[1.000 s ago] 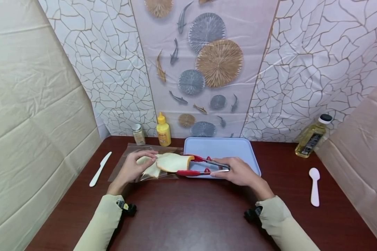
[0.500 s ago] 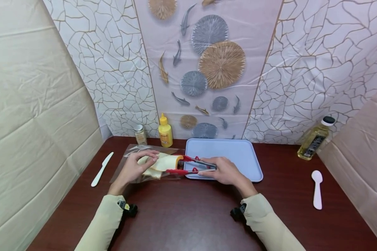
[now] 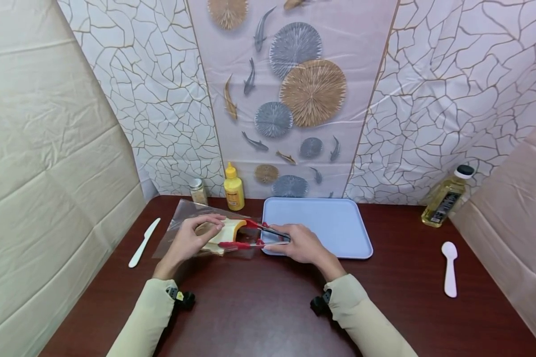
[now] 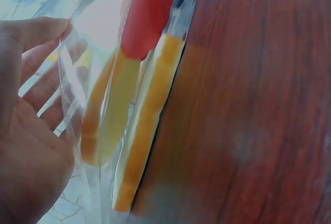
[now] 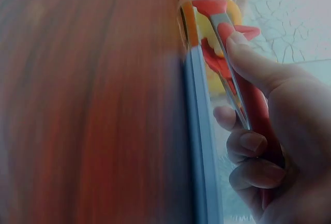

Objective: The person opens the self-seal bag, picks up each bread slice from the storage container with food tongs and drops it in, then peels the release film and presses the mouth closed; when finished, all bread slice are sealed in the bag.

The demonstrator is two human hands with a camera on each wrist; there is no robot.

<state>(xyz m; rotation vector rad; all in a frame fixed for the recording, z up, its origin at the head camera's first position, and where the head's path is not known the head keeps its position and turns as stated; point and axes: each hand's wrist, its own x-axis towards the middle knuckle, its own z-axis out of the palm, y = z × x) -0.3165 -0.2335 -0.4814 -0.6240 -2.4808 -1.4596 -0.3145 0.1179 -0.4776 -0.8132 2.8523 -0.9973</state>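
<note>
My right hand (image 3: pixel 301 243) grips red-tipped metal tongs (image 5: pixel 258 110), their arms spread around a curved slice of bread (image 3: pixel 230 231). That slice lies at the mouth of a clear plastic bag (image 3: pixel 178 218), partly covered by film. Beneath it, a second bread slice (image 4: pixel 139 136) rests inside the bag on the table. My left hand (image 3: pixel 193 238) holds up the bag's upper layer near the opening, thumb and fingers at the film's edge. In the left wrist view one red tong tip (image 4: pixel 150 17) presses against the upper slice.
A pale blue tray (image 3: pixel 326 228) lies right of the bag. A seasoning jar (image 3: pixel 198 192) and yellow squeeze bottle (image 3: pixel 234 191) stand behind. A white knife (image 3: pixel 144 244) lies at left. At right are an oil bottle (image 3: pixel 444 201) and white spoon (image 3: pixel 449 267).
My right hand has moved left with the tongs, carrying the bread slice from over the tray's edge further into the bag. My left hand has stayed nearly in place.
</note>
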